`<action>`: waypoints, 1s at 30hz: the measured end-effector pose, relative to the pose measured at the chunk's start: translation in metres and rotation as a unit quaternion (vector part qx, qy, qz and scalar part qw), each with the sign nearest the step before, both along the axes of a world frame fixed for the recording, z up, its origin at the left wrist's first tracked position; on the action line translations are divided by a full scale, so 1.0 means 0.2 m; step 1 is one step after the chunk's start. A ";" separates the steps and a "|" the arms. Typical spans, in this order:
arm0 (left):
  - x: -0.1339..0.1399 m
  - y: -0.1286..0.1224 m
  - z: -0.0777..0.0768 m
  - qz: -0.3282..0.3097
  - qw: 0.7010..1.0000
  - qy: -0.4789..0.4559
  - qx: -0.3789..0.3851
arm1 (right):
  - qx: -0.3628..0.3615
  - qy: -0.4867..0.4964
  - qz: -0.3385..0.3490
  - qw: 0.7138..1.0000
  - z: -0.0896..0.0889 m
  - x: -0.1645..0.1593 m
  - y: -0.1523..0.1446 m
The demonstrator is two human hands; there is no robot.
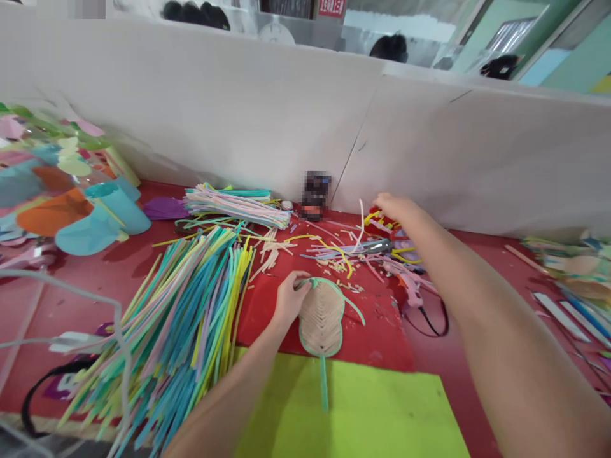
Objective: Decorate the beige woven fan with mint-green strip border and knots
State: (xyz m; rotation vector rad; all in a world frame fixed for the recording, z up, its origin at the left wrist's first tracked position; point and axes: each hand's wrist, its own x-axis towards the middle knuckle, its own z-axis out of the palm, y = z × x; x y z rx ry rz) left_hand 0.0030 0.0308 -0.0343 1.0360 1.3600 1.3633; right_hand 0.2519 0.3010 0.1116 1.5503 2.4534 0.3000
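1. A white wall (238,121) closed the far side of the red counter (432,359).
2. On the left of the counter lay a big heap of strips (176,331) in blue, green, yellow and pink. Behind it was a smaller bundle (238,207), mostly pale.
3. A yellow-green sheet (363,413) was nearest to the person, and a red mat (377,343) was just beyond it.
4. The fan (322,315) lay with its blade on the mat, and its handle reached over the sheet. I judge that the work was well advanced: the tan blade had its folded pattern, green edging went around most of it, and the handle was green also.
5. The left hand (289,299) was narrow, with thumb and fingers holding the fan at the upper left edge.
6. The right hand (394,207) was well apart from the fan, near the wall, over some red and yellow things. I cannot tell if it gripped one.
7. A pink glue gun (411,291) lay at the right, beside the mat.
8. A loose green end (356,312) stuck out at the fan's upper right; it appeared not yet fastened or cut, so this small part was probably left.
9. Tiny pale bits (334,270) were scattered behind the fan.
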 end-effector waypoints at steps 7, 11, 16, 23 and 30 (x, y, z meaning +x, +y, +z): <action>0.00 0.00 -0.03 -0.004 1.000 0.013 0.008 | 0.126 -0.021 -0.040 0.991 0.13 0.02 -0.16; 0.00 0.00 -0.02 -0.001 1.000 0.015 0.014 | 0.217 0.025 -0.084 0.972 0.19 0.08 -0.20; -0.01 -0.01 -0.02 0.001 1.000 0.018 0.020 | 0.309 0.096 -0.097 0.941 0.31 0.13 -0.31; -0.01 0.00 -0.01 0.004 0.999 0.029 0.024 | 0.349 0.060 -0.028 0.935 0.38 0.03 -0.56; 0.00 -0.02 0.00 0.004 1.000 0.020 0.015 | 0.294 0.052 0.054 0.953 0.02 -0.16 -0.69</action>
